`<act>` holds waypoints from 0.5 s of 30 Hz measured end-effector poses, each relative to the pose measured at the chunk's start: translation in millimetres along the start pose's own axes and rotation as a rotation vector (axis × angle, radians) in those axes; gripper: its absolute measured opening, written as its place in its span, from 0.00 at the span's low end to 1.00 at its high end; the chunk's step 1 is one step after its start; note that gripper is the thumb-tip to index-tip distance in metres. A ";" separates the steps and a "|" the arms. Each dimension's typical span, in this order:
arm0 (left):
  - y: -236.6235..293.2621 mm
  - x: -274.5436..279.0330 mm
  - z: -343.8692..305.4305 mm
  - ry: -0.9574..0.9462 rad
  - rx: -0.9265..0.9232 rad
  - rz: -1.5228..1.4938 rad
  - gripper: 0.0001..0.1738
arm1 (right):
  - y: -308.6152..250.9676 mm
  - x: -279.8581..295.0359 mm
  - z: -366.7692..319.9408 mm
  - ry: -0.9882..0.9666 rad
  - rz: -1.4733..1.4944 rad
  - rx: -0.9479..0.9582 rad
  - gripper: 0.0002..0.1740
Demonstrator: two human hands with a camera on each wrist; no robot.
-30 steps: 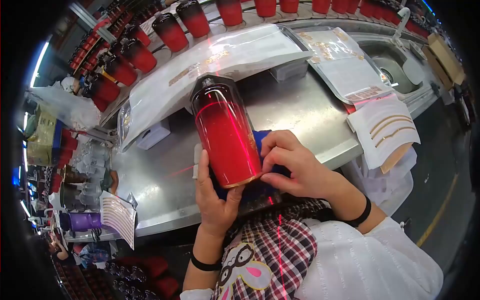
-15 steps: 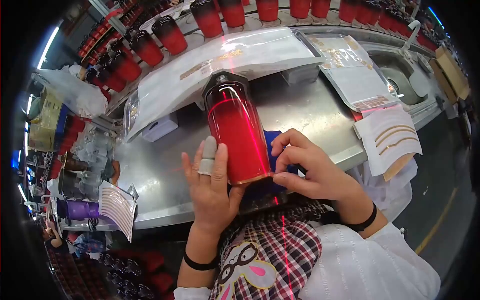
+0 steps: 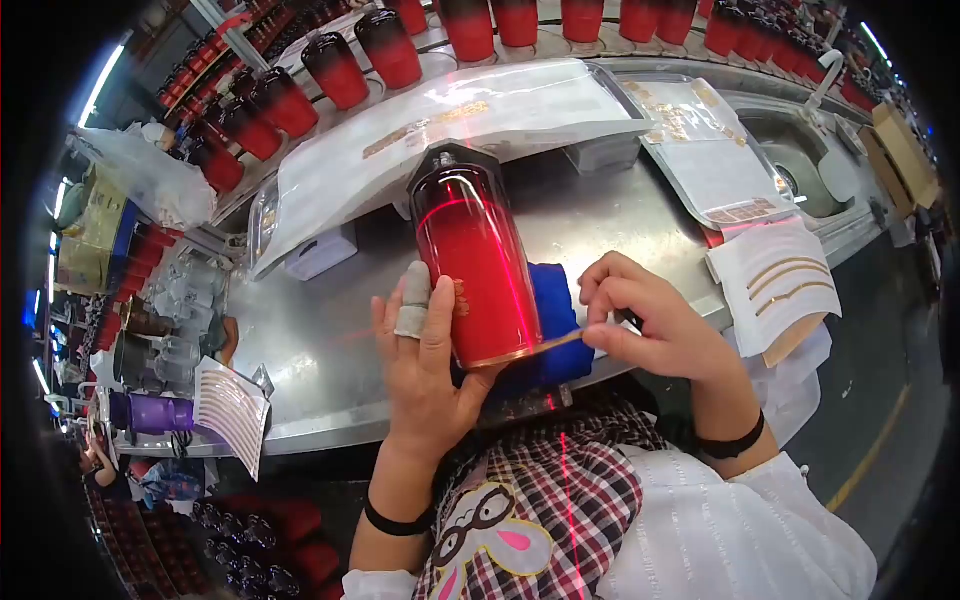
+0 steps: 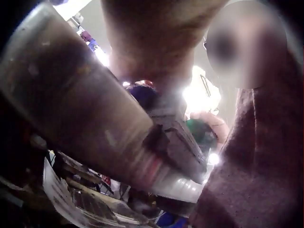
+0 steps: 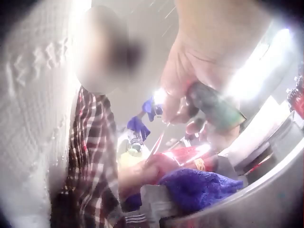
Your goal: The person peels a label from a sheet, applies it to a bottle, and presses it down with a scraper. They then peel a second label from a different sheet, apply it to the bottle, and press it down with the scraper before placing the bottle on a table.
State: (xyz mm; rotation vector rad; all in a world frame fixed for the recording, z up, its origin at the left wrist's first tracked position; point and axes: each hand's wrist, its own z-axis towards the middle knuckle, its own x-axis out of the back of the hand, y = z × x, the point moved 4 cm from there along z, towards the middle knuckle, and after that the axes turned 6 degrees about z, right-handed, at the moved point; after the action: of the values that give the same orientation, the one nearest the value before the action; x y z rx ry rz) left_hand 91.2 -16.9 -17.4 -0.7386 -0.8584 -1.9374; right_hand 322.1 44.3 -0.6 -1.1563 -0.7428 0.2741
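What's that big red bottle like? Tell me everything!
The bottle is shiny, like glass: red, turning almost black near its narrow neck, which points away from the person. It has a small gold mark on its side and gold along its bottom edge. Red light lines cross it. The left hand touches it near the bottom; the right hand pinches a gold strip running from that edge. A blue cloth shows beside it.

1. White top (image 3: pixel 740 530), 4–5 o'clock: loose sleeves, rows of small raised texture.
2. Plaid garment (image 3: pixel 590 480), 5 o'clock: dark red, black, white checks; gathered fabric.
3. Patch (image 3: pixel 495 540), 6 o'clock: whitish animal face, black-rimmed glasses, pink-centred ears, yellow edging.
4. Black wristbands (image 3: pixel 733 445), 4 and 7 o'clock: plain, narrow.
5. Left hand (image 3: pixel 425 375), 8 o'clock: greyish covering (image 3: pixel 413 300) on one finger.
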 end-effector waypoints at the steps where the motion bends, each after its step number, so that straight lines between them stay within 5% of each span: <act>1: 3.0 3.4 1.9 -0.021 -0.022 0.062 0.45 | 10.8 1.1 -2.3 0.017 -0.129 -0.028 0.06; 5: 7.5 5.5 5.7 -0.028 -0.042 0.118 0.46 | 22.1 0.2 -5.0 0.193 -0.399 -0.021 0.10; 9: 5.5 -0.5 4.4 0.009 -0.016 0.030 0.46 | -7.9 -23.3 4.3 0.125 -0.288 0.146 0.25; 15: 6.2 4.1 4.1 0.005 -0.039 0.110 0.46 | -0.1 -38.4 7.7 0.095 -0.343 0.150 0.18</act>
State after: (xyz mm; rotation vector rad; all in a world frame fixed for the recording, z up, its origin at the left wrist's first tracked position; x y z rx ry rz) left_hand 95.5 -17.9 -10.1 -0.7876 -0.7628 -1.8618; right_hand 288.8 28.6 -13.9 -0.8768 -0.8083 -0.0125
